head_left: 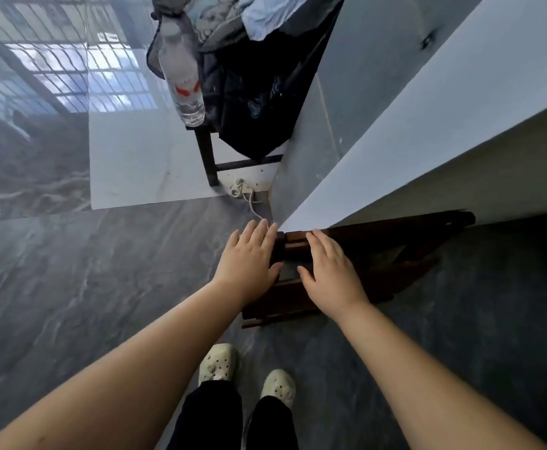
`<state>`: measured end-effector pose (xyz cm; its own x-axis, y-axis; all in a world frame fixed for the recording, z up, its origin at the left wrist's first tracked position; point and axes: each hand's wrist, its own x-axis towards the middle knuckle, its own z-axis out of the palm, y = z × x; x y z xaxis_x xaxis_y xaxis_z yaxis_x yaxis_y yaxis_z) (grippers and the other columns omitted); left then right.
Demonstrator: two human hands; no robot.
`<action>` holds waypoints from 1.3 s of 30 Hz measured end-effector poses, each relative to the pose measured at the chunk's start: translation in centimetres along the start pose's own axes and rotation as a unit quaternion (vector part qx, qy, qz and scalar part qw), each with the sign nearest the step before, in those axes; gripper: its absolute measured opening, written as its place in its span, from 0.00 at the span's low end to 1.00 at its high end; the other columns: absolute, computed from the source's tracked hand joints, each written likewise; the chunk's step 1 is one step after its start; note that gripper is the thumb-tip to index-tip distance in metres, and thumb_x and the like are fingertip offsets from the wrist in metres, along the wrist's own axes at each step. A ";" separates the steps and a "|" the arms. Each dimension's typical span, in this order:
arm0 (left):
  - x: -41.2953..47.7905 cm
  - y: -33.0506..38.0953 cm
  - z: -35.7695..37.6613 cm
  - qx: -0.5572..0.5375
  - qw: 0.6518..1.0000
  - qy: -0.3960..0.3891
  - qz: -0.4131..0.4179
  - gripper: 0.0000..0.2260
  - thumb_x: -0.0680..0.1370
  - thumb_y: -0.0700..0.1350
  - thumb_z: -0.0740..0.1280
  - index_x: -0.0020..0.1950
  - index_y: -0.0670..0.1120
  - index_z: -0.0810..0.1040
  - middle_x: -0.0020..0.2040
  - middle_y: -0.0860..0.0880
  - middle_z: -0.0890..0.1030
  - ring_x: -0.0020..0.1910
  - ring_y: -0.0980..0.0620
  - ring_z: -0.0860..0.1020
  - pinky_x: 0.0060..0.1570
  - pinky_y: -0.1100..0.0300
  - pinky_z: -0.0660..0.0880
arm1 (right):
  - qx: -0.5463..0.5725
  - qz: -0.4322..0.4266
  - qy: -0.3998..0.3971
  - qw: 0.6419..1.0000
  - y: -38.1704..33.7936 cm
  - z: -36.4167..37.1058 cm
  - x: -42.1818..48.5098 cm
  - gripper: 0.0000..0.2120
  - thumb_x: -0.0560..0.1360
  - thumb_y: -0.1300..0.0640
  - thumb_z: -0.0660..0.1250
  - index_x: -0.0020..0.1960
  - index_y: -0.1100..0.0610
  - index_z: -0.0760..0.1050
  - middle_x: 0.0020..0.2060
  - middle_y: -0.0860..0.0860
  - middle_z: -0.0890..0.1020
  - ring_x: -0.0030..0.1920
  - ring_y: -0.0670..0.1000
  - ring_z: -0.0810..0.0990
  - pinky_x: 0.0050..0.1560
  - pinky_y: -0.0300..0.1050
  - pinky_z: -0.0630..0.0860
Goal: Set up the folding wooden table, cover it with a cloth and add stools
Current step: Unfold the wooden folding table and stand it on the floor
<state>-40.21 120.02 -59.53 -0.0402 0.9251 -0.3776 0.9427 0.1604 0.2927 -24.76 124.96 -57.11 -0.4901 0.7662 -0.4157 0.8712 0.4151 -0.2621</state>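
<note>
Folded wooden table (356,258) leaning on wall at centre right, left hand (249,261) and right hand (329,274) flat on its near end, grip spread, water bottle (181,69) on dark stool (210,151) above.

home interior | glossy marble floor (54,271) | clothes-piled chair (233,92) | water bottle (182,73)

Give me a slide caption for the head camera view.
Both hands, left and right, reach open for the folded wooden table leaning against the wall.
</note>
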 end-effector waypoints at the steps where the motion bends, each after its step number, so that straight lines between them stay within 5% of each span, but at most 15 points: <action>1: 0.7 -0.2 0.5 -0.001 1.000 0.002 0.005 0.31 0.80 0.57 0.54 0.77 0.47 0.45 0.78 0.46 0.50 0.76 0.47 0.47 0.73 0.49 0.46 | -0.005 -0.005 0.001 1.000 0.2 0.5 0.7 0.29 0.78 0.51 0.60 0.75 0.57 0.53 0.76 0.53 0.56 0.76 0.52 0.52 0.73 0.47 0.55; 9: 3.3 -1.4 3.6 -0.007 0.999 0.021 0.033 0.30 0.79 0.54 0.59 0.77 0.45 0.51 0.75 0.46 0.62 0.73 0.47 0.59 0.72 0.52 0.55 | -0.020 -0.035 -0.012 0.999 1.1 3.8 3.6 0.30 0.79 0.55 0.58 0.76 0.58 0.49 0.76 0.53 0.54 0.76 0.52 0.48 0.74 0.49 0.50; 13: 3.4 -1.3 4.2 -0.052 0.998 0.024 0.015 0.29 0.78 0.49 0.63 0.75 0.46 0.55 0.70 0.46 0.67 0.67 0.46 0.67 0.65 0.53 0.65 | -0.023 -0.033 0.024 0.999 1.3 4.3 3.8 0.29 0.78 0.56 0.60 0.75 0.59 0.53 0.74 0.54 0.60 0.75 0.53 0.53 0.73 0.50 0.54; 23: 0.1 -0.8 5.5 -0.109 0.991 0.073 0.002 0.23 0.76 0.39 0.66 0.70 0.45 0.67 0.65 0.46 0.73 0.65 0.44 0.69 0.56 0.51 0.72 | -0.012 -0.064 0.077 0.995 1.6 5.7 0.9 0.24 0.76 0.61 0.61 0.71 0.59 0.63 0.69 0.54 0.68 0.71 0.54 0.62 0.71 0.49 0.61; 32: -5.9 1.9 7.9 -0.125 0.985 0.120 0.027 0.23 0.66 0.36 0.75 0.61 0.42 0.76 0.52 0.44 0.80 0.49 0.42 0.78 0.37 0.51 0.78 | 0.080 -0.049 0.125 0.988 2.4 7.3 -5.2 0.19 0.74 0.63 0.64 0.65 0.59 0.72 0.63 0.54 0.74 0.67 0.53 0.68 0.68 0.50 0.66; 36: -7.9 3.4 8.6 -0.138 0.983 0.120 0.007 0.23 0.67 0.38 0.74 0.61 0.44 0.76 0.52 0.47 0.80 0.50 0.44 0.78 0.36 0.53 0.77 | 0.196 0.069 0.265 0.942 2.0 8.4 -8.1 0.14 0.73 0.63 0.65 0.59 0.59 0.74 0.58 0.54 0.73 0.61 0.51 0.70 0.63 0.39 0.67; 39: -9.1 4.3 9.1 -0.138 0.984 0.117 0.000 0.23 0.67 0.39 0.74 0.61 0.46 0.75 0.53 0.48 0.79 0.50 0.46 0.77 0.34 0.54 0.77 | 0.364 0.240 0.298 0.849 1.0 8.9 -9.2 0.17 0.75 0.58 0.66 0.62 0.60 0.68 0.56 0.51 0.69 0.55 0.50 0.75 0.51 0.34 0.73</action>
<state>-32.77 109.16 -62.82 -0.1463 0.9737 -0.1749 0.8184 0.2185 0.5314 -19.64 113.93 -61.25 0.2074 0.9636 -0.1687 0.6124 -0.2623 -0.7457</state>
